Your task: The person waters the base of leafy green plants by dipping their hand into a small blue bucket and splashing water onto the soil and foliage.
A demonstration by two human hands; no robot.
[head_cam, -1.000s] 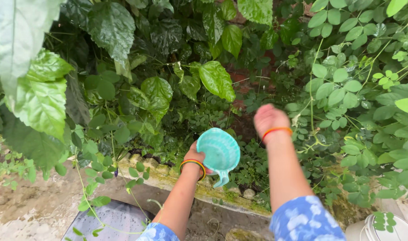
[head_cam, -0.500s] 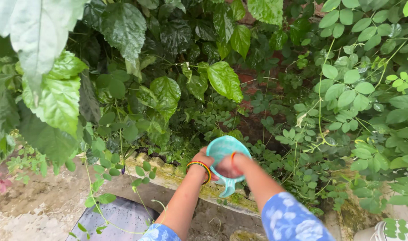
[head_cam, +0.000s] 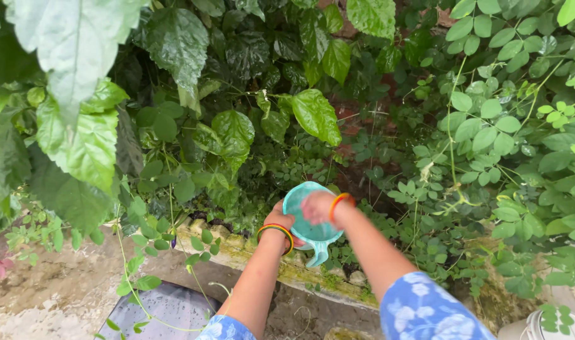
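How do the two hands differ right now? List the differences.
The left hand grips the turquoise cup from outside at its rim; the right hand lies over the cup's open mouth. The left hand looks sharp, the right hand blurred. The left wrist wears a multicoloured bangle, the right a plain orange band. Both reach out from blue floral sleeves toward the cup.

Dense wet leaves [head_cam: 174, 126] crowd far and left, a leafy vine [head_cam: 507, 126] blocks right, leaving room above the mossy ledge [head_cam: 237, 249].
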